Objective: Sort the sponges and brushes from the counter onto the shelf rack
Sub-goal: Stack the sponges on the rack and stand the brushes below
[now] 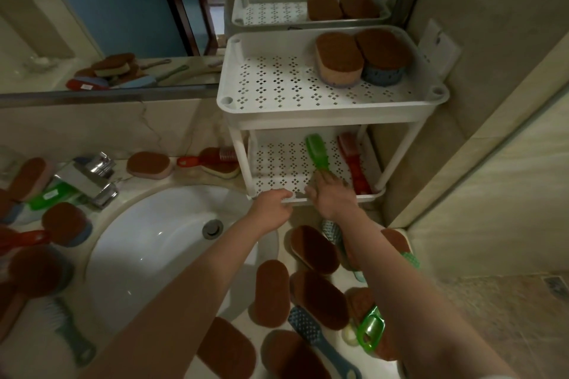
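Observation:
A white two-tier shelf rack [332, 106] stands on the counter right of the sink. Its top tier holds two brown-topped sponges [338, 57]. On the lower tier lie a green brush [317, 151] and a red brush [354, 163]. My right hand [331, 194] reaches into the lower tier and grips the green brush by its handle. My left hand [272, 209] grasps the front rim of the lower tier. Several brown sponges [317, 298] and brushes, among them a blue brush [317, 338], lie on the counter in front of the rack.
The white sink [147, 243] with a chrome faucet [89, 177] fills the middle left. More sponges and brushes [46, 243] sit left of it and behind it [209, 161]. A mirror [92, 15] runs along the back; a tiled wall stands at right.

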